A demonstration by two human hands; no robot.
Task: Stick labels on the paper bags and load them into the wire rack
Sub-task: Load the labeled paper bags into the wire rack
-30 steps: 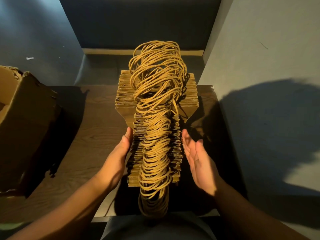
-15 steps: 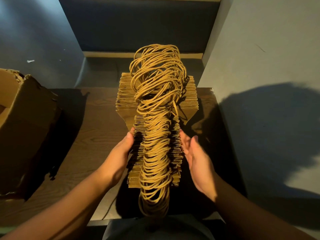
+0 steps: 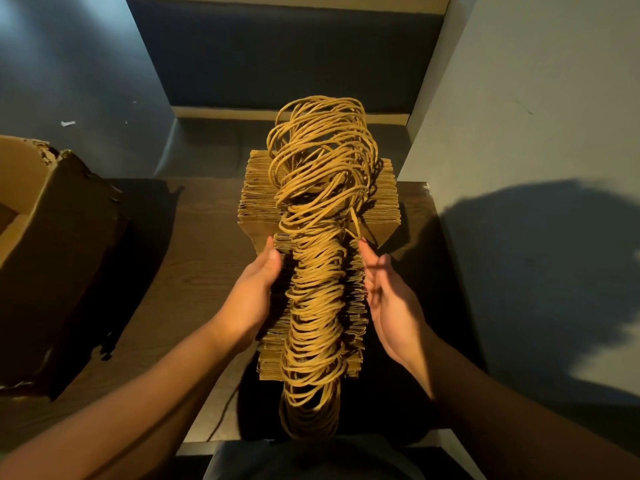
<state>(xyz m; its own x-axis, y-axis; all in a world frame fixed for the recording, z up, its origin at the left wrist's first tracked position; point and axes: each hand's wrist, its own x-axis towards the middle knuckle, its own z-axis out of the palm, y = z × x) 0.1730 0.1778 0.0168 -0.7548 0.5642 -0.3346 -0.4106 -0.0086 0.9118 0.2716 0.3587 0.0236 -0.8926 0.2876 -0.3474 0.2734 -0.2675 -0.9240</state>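
Farthest to the left of the hands, well apart from them, a torn brown cardboard box (image 3: 52, 258) sits on the dark wood-grain table (image 3: 194, 271).

The left hand (image 3: 254, 299) lies flat against the left edge of the long row of folded brown kraft paper bags (image 3: 353, 296), fingers straight and pointing away from the body, pressing inward instead of curling round anything. The row lies directly between the two palms, on the table as far as can be seen. Its long axis runs straight away from the person, from just in front of the lap out to a wider block of bags (image 3: 256, 206) beyond the fingertips. Along the top of the row runs a tangled ridge of twisted paper-cord handles (image 3: 318, 258), rising highest at the far end.

The right hand (image 3: 389, 299) mirrors the left on the other edge, palm turned in toward the bags, fingers extended and slightly spread; whether it fully touches cannot be told. Both hands sit about level, neither clearly nearer, so the narrower near section is bracketed evenly. Squaring or lifting that section looks like the next step.

No label, brand or legible writing shows on any bag or on the box, and no wire rack is in view.
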